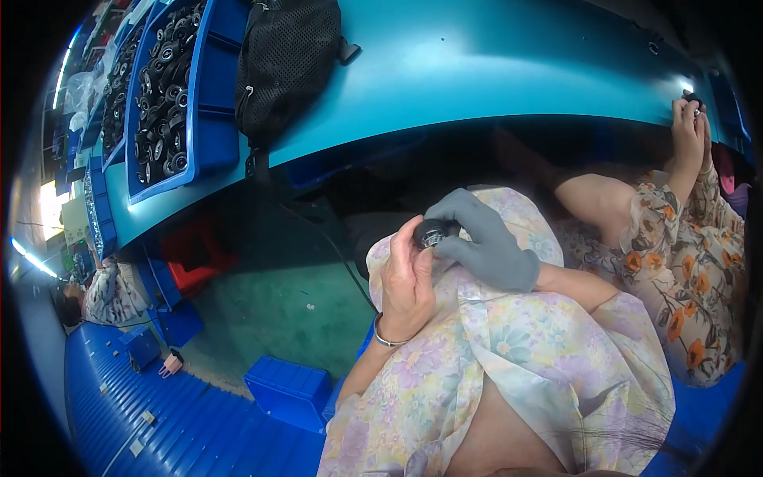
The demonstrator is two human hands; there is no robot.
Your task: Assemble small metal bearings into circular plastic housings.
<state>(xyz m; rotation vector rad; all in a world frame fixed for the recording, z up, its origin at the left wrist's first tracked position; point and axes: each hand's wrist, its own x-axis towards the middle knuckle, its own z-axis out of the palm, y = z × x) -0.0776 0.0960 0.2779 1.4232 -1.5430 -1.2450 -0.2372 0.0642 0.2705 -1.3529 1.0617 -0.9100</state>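
Between my two hands, above my lap, is a small round black part with a shiny metal-looking centre, much like a little wheel. My bare left hand, with a bracelet at the wrist, pinches it from the left. A grey glove covers my right hand, whose thumb and fingers close round the part from the right. Similar black parts fill a blue bin on the table at the far left.
The teal table curves across the front. A black mesh bag lies on it beside the bin. At right a co-worker's hands hold a dark object. A red stool and a blue crate are at left.
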